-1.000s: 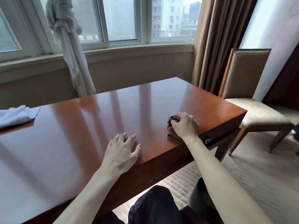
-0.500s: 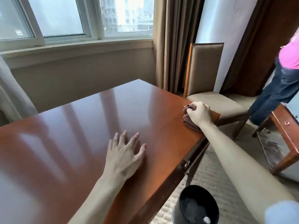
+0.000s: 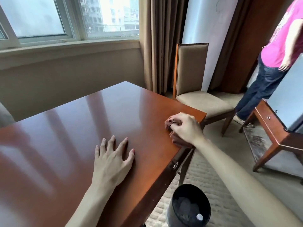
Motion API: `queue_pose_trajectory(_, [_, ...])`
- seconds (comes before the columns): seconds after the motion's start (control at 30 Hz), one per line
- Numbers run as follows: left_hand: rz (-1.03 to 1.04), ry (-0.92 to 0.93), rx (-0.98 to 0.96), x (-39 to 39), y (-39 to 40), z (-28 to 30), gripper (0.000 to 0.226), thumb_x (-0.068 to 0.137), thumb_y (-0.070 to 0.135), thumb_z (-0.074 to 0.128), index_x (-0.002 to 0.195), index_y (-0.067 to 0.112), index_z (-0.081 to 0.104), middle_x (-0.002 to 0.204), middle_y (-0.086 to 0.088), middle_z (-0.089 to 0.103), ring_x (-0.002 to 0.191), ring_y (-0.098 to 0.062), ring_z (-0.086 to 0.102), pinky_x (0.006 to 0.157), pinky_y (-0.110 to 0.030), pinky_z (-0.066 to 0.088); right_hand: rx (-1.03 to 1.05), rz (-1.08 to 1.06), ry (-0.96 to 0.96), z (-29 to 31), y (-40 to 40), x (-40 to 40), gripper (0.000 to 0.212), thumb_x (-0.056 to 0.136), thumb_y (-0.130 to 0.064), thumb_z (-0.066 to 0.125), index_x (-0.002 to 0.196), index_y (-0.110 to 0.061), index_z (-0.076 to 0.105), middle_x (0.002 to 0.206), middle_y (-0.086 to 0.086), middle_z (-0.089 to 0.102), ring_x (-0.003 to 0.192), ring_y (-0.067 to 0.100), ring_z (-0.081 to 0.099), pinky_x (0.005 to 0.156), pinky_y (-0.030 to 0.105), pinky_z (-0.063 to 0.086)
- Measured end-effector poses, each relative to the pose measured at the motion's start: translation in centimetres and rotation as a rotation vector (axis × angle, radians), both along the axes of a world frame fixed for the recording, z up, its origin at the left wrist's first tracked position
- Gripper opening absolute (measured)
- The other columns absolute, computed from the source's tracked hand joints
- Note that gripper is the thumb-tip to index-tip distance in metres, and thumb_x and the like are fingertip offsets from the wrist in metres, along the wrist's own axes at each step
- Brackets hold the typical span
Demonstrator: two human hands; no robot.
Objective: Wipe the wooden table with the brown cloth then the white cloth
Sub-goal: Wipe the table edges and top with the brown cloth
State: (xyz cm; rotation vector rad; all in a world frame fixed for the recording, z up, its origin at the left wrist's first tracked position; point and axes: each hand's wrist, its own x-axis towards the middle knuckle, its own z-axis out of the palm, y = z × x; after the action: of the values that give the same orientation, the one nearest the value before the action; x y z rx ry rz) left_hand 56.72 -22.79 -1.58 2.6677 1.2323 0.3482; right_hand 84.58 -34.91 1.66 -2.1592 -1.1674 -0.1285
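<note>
Brown cloth [image 3: 176,139], bunched into a wad, sits on the wooden table [image 3: 78,122] at its right-hand edge, close to the far right corner, clenched under the person's right hand [image 3: 184,126], whose fingers curl tightly around the fabric and press it against the polished top. Nearest the viewer, on the floor just off the table's near right edge, stands a black waste bin [image 3: 188,208] with crumpled contents and a small white object inside. On the tabletop, nearer than the cloth and to its left, the left hand [image 3: 113,159] lies palm down with fingers spread and straight, holding nothing. A metal ring pull [image 3: 175,165] shows on the table's side rail between the two hands. Beyond the table's right corner a beige upholstered chair [image 3: 193,89] stands against brown curtains [image 3: 157,40]. Further right of the table, a second wooden desk [image 3: 272,133] juts in, and behind it stands another person [image 3: 277,51] in a pink shirt and blue jeans. Past the table's far edge, a window [image 3: 68,17] looks out on pale buildings.
</note>
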Motion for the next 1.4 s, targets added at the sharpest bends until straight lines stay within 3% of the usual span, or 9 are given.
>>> queue_pose_trajectory(0.13, [0.002,-0.002,-0.002,0.1,0.0,0.0,0.069,0.089,0.073,0.019,0.153,0.049,0.028,0.165,0.000,0.020,0.154,-0.026,0.006,0.125,-0.045,0.003,-0.049,-0.385,0.012,0.0,2.9,7.2,0.021,0.083,-0.030,0.058,0.097,-0.025,0.073,0.105,0.007,0.069,0.103,0.040,0.061,0.083,0.042,0.052])
queue_pose_trajectory(0.23, [0.000,0.003,-0.001,0.3,0.0,0.0,0.066,0.092,0.071,0.023,0.153,0.048,0.028,0.165,-0.001,0.020,0.153,-0.027,0.005,0.125,-0.045,0.003,-0.110,-0.494,-0.051,0.0,5.7,6.4,0.024,0.092,-0.027,0.056,0.104,-0.019,0.075,0.112,0.008,0.068,0.108,0.038,0.056,0.085,0.042,0.048])
queue_pose_trajectory(0.5, [0.003,0.009,0.016,0.3,0.2,-0.2,0.072,0.087,0.073,0.013,0.153,0.050,0.025,0.165,0.000,0.019,0.153,-0.026,0.005,0.125,-0.044,0.002,-0.103,0.201,-0.074,-0.2,8.4,-3.2,0.029,0.082,-0.041,0.055,0.100,-0.029,0.074,0.107,-0.012,0.070,0.102,0.023,0.062,0.086,0.041,0.055])
queue_pose_trajectory(0.7, [0.007,0.008,0.014,0.2,0.1,-0.1,0.072,0.086,0.074,0.014,0.153,0.050,0.026,0.165,0.002,0.020,0.154,-0.025,0.006,0.125,-0.044,0.002,-0.030,-0.175,0.021,0.1,10.4,4.2,0.026,0.083,-0.035,0.055,0.099,-0.027,0.074,0.107,0.003,0.071,0.103,0.035,0.063,0.086,0.044,0.056])
queue_pose_trajectory(0.83, [0.008,0.006,0.017,0.2,0.2,0.0,0.072,0.085,0.074,0.015,0.152,0.050,0.029,0.164,0.000,0.023,0.153,-0.026,0.009,0.125,-0.044,0.005,-0.027,-0.266,-0.007,-0.7,9.5,1.4,0.020,0.088,-0.028,0.056,0.096,-0.020,0.072,0.109,0.007,0.067,0.104,0.038,0.057,0.084,0.042,0.051])
queue_pose_trajectory(1.13, [-0.012,-0.004,-0.006,-0.1,-0.1,0.4,0.078,0.083,0.074,0.011,0.153,0.046,0.032,0.164,-0.003,0.024,0.153,-0.029,0.011,0.125,-0.046,0.006,-0.091,0.231,-0.031,0.0,-0.6,-3.1,0.032,0.083,-0.038,0.056,0.110,-0.038,0.073,0.123,-0.021,0.067,0.112,0.011,0.060,0.097,0.034,0.050])
queue_pose_trajectory(1.2, [-0.018,-0.002,-0.004,-0.1,-0.1,0.4,0.077,0.084,0.073,0.013,0.153,0.045,0.032,0.164,-0.004,0.025,0.153,-0.030,0.011,0.125,-0.046,0.006,-0.080,0.147,-0.035,0.3,-0.7,0.0,0.030,0.082,-0.037,0.059,0.108,-0.037,0.075,0.119,-0.018,0.070,0.111,0.010,0.063,0.097,0.031,0.051])
queue_pose_trajectory(1.33, [-0.025,-0.001,0.003,-0.2,-0.1,0.1,0.073,0.086,0.070,0.017,0.153,0.044,0.032,0.163,-0.004,0.025,0.152,-0.030,0.010,0.125,-0.046,0.006,-0.037,-0.248,-0.024,-0.2,1.5,6.0,0.012,0.084,-0.029,0.057,0.088,-0.027,0.069,0.104,0.001,0.070,0.102,0.033,0.062,0.076,0.034,0.046])
queue_pose_trajectory(1.4, [-0.022,-0.006,0.003,-0.1,0.0,0.1,0.074,0.086,0.070,0.017,0.153,0.044,0.032,0.163,-0.004,0.025,0.152,-0.030,0.010,0.125,-0.046,0.005,-0.056,-0.379,-0.049,-0.4,3.3,7.5,0.008,0.086,-0.026,0.057,0.081,-0.023,0.064,0.102,0.008,0.068,0.102,0.038,0.059,0.076,0.038,0.044])
